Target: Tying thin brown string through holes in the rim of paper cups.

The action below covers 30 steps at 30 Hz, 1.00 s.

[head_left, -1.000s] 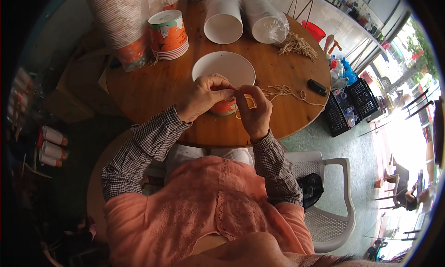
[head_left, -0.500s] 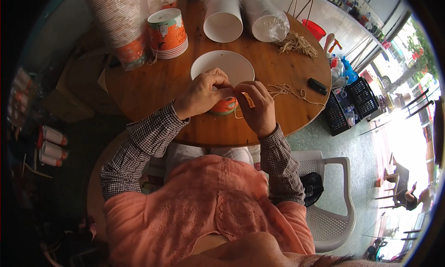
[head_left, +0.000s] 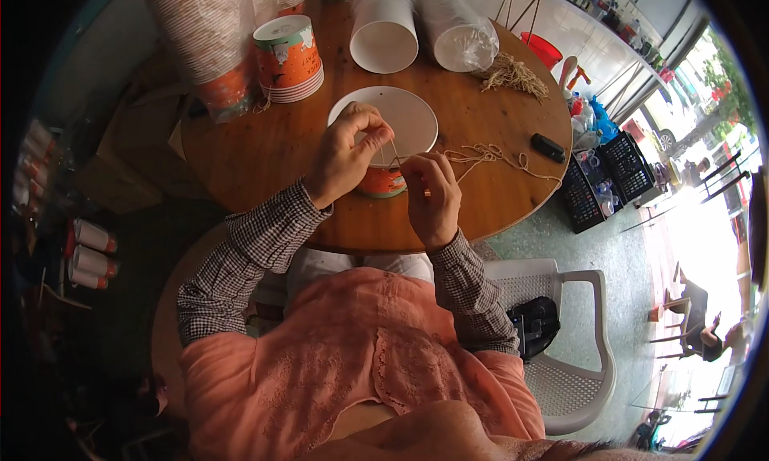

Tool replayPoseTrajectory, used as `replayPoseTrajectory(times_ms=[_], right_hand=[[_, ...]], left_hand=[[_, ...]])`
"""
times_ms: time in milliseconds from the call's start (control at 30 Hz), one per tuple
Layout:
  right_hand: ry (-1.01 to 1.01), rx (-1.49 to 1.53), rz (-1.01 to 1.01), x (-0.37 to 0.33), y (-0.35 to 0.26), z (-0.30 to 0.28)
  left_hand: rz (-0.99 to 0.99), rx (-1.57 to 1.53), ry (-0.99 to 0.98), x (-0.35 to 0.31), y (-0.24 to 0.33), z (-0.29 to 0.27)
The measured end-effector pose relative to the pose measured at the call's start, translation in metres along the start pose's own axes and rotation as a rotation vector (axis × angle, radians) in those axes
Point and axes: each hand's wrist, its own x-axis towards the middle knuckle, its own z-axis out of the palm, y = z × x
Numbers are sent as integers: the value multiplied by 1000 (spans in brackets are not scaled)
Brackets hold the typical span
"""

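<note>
A paper bucket (head_left: 412,116), white inside and orange and green outside, stands on the round wooden table in front of me. My left hand (head_left: 346,152) is over its near left rim, thumb and fingers pinched on a thin string (head_left: 394,150). Lower, by the near right rim, my right hand (head_left: 435,193) is closed on the same string. Between the hands the string forms a narrow loop at the rim. Whether it is knotted is too small to tell. My fingers partly hide the bucket's near side.
More string (head_left: 513,163) trails rightward across the table (head_left: 264,152) near a small black object (head_left: 548,147). Printed buckets (head_left: 288,60) are stacked at the left. White bucket stacks (head_left: 384,44) and a string bundle (head_left: 514,75) lie behind. A plastic chair (head_left: 573,389) stands at my right.
My hands have moved apart, the left slightly up and left, the right lower and a little left. String now shows stretched between them at the bucket's rim.
</note>
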Motion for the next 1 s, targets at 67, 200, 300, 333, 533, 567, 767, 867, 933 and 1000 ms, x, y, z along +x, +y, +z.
replayPoseTrajectory(times_ms=[67,200,300,333,533,567,767,867,933,1000], right_hand=[[5,110,65,1,-2,-1],[-136,678,673,3,-11,-10],[-194,662,673,6,-8,-19],[-195,663,671,8,-6,-19],[-105,234,254,20,-3,-24],[-117,222,232,22,-7,-26],[-187,455,399,28,-12,-33],[-245,703,649,22,-11,-35],[-275,719,668,20,-9,-35],[-372,525,700,21,-7,-39]], left_hand=[[-60,-44,22,-2,-4,0],[-34,-41,35,-4,-4,-3],[69,44,21,-4,1,-7],[129,68,33,-5,3,-7],[304,429,-22,-9,26,-1],[298,439,-44,-10,27,2],[245,316,-83,-5,26,8],[73,129,-53,-7,28,9],[95,117,-50,-7,27,8],[115,105,-44,-8,26,6]])
